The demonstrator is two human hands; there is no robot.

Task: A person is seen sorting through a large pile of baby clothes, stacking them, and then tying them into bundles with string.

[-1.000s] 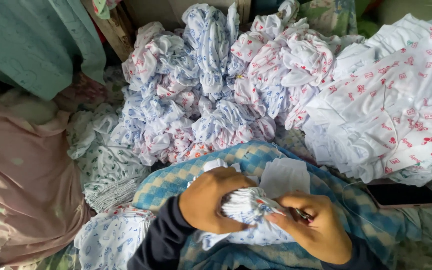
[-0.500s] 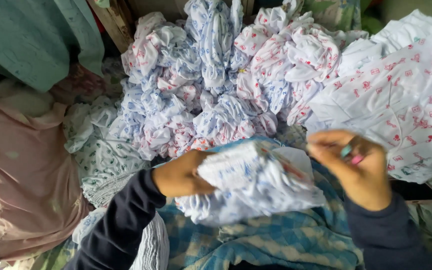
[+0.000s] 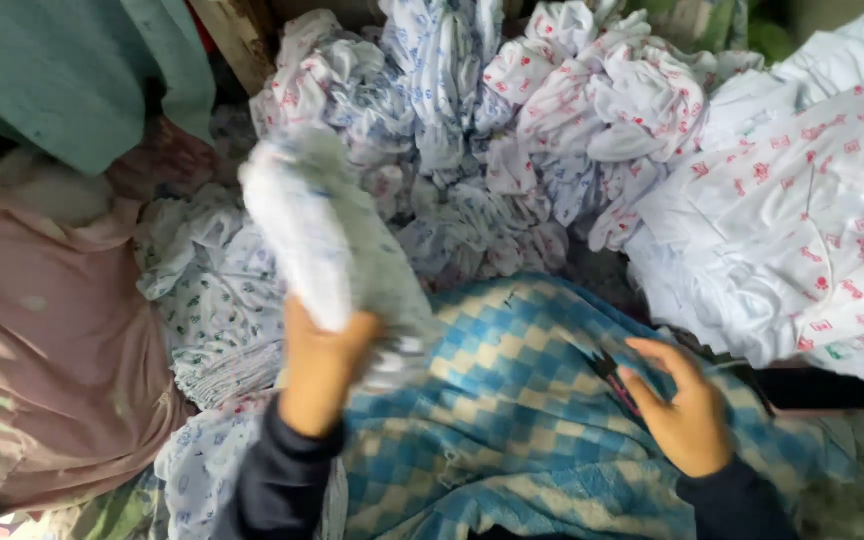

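Observation:
My left hand (image 3: 320, 362) grips a white garment with a blue print (image 3: 324, 240) and holds it up to the left, blurred by motion. My right hand (image 3: 680, 405) rests low on the right over the blue and cream checked cloth (image 3: 512, 420) on my lap, fingers curled around a small dark tool with a pink part (image 3: 614, 378). Both arms wear dark sleeves.
A heap of crumpled white garments with blue and red prints (image 3: 492, 130) lies ahead. Flatter white pieces with red print (image 3: 802, 210) lie at the right, a green-printed pile (image 3: 212, 290) at the left. A pink cloth (image 3: 52, 340) and a teal cloth (image 3: 62, 70) lie far left. A dark phone (image 3: 822, 390) lies at the right.
My left hand swung the blue-printed garment up and to the left, away from my lap. My right hand let go of it and dropped onto the checked cloth.

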